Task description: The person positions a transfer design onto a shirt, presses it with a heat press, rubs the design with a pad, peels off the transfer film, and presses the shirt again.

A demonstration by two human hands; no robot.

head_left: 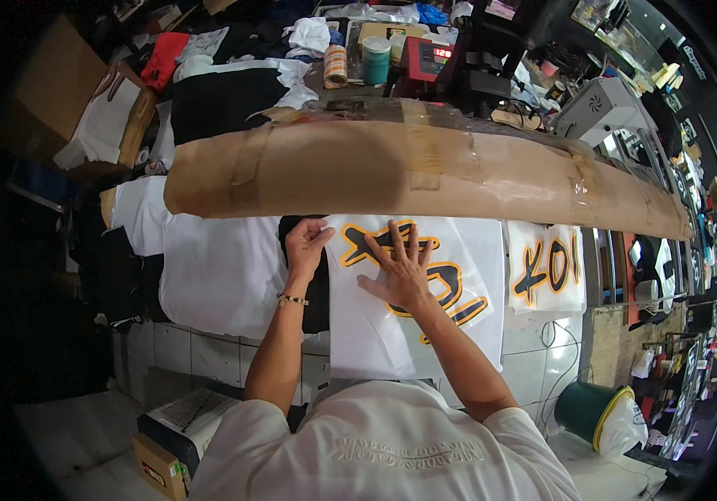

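Note:
Directly in front of me lies a white cloth point(367, 342) with a clear-looking sheet point(467, 242) over it, which carries large black lettering edged in orange. My right hand point(404, 271) rests flat on the lettering, fingers spread. At the upper left edge of the cloth, my left hand point(308, 246) has thumb and fingers drawn together in a pinch; what sits between them is too small to make out. Black fabric point(317, 292) shows just beneath that wrist. To the right is another sheet point(546, 267) with similar black and orange lettering.
A long brown taped panel point(317, 167) spans the space just beyond my hands. White garments point(217, 267) lie to the left. Behind stand a red control box point(427, 60), a teal-labelled jar point(376, 63) and dark clothes. A green bucket point(588, 413) is on the floor at right.

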